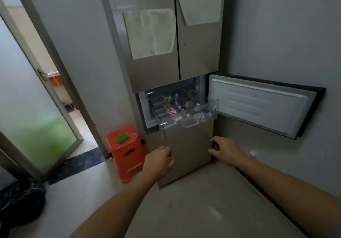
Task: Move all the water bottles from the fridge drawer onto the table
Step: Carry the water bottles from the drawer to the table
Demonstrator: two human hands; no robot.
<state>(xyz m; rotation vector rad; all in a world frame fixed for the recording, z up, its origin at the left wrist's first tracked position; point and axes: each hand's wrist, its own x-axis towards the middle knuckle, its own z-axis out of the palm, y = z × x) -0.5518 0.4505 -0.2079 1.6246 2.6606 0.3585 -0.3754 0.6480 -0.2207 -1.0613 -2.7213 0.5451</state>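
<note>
- Fridge (153, 71): tall, flat, beige doors with a dull metallic sheen. Two creased papers (151, 33) are stuck to the upper doors.
- Flap (258, 106): swung fully open to the right. Its white moulded inner liner has horizontal ribs and a dark rim.
- Drawer (212, 106): clear, rigid plastic with rounded corners, pulled out of the fridge above the lower door (188, 145).
- Bottles (170, 110): clear plastic with red-and-white labels, all lying on their sides in rows inside the drawer. Blur prevents a count.
- Left hand (160, 161): forearm extended forward, back of the hand up. The fingers are loosely curled in front of the lower door, with nothing in them.
- Right hand (227, 150): forearm reaches in from the right, and the curled fingers and thumb are at the right edge of the lower door. Whether they grip that edge cannot be told.
- Stool (127, 156): orange moulded plastic, square-topped, left of the fridge, with a green item (122, 138) on its seat.
- Glass door (33, 127): frosted pane in a metal frame, standing ajar at left.
- Floor (184, 210): pale, glossy tile. A dark bag (20, 201) lies at lower left.
</note>
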